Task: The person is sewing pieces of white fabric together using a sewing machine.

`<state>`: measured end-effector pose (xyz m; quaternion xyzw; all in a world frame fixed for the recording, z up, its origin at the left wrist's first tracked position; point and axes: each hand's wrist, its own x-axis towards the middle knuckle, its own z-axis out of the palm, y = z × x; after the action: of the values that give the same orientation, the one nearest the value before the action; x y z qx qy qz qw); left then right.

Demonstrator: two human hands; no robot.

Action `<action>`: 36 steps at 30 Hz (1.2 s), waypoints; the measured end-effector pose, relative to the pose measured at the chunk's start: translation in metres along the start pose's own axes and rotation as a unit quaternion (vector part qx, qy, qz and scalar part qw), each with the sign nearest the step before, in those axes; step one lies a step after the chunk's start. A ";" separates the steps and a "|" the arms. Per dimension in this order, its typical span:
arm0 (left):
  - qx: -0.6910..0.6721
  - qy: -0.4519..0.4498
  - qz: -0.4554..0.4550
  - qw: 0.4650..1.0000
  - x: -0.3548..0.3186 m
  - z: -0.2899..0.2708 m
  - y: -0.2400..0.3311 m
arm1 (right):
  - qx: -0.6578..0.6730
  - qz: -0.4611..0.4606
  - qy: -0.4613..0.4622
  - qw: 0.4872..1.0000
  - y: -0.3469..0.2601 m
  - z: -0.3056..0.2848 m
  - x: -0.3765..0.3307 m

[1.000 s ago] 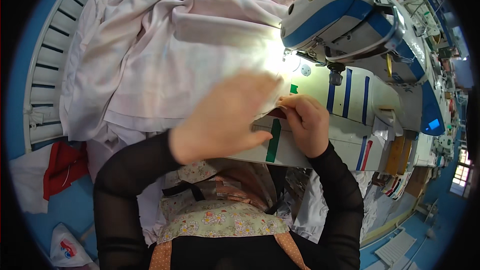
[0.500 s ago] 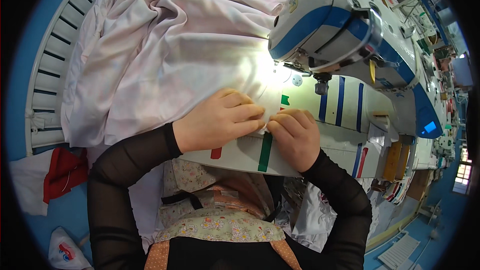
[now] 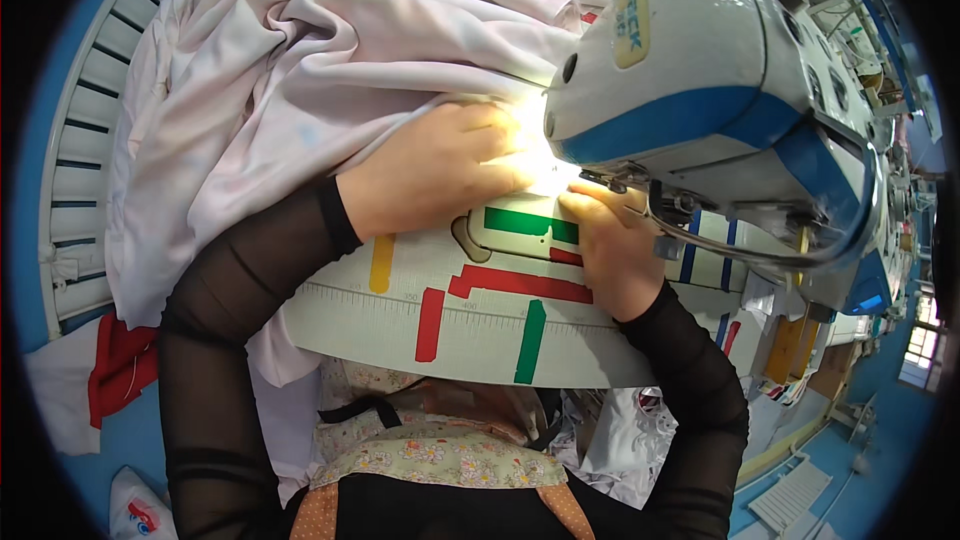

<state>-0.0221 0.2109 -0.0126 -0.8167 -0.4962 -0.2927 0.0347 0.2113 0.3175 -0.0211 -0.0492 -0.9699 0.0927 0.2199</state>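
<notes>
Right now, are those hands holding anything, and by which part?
The left hand presses the pale fabric flat at its edge by the needle; the right hand rests there too. Neither clearly grips.

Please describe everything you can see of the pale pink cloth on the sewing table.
The pale pink cloth is thin, soft-looking fabric, heaped in loose folds over the table's left and far side, one edge hanging off the near left. The left hand presses its edge flat beside the sewing machine; the right hand lies by the needle, where glare hides the seam.
</notes>
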 end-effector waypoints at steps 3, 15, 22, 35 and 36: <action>0.009 -0.006 -0.021 1.000 0.005 0.001 -0.005 | 0.225 0.263 0.020 0.938 0.017 0.024 -0.028; 0.027 -0.002 -0.023 0.999 0.004 0.004 -0.006 | -0.094 0.188 -0.172 0.962 0.080 0.019 -0.060; 0.028 0.013 -0.021 0.999 0.003 0.005 -0.006 | -0.167 0.120 0.056 0.977 0.072 0.038 -0.056; 0.088 0.015 -0.129 0.988 -0.017 -0.014 0.023 | 0.043 0.042 0.156 0.986 0.049 0.020 -0.014; 0.096 0.011 -0.131 0.987 -0.030 -0.027 0.027 | 0.050 0.038 0.161 0.985 0.048 0.013 -0.014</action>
<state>-0.0218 0.1645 0.0009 -0.7340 -0.6246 -0.2544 0.0796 0.2209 0.3607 -0.0480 -0.0894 -0.9133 0.1400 0.3719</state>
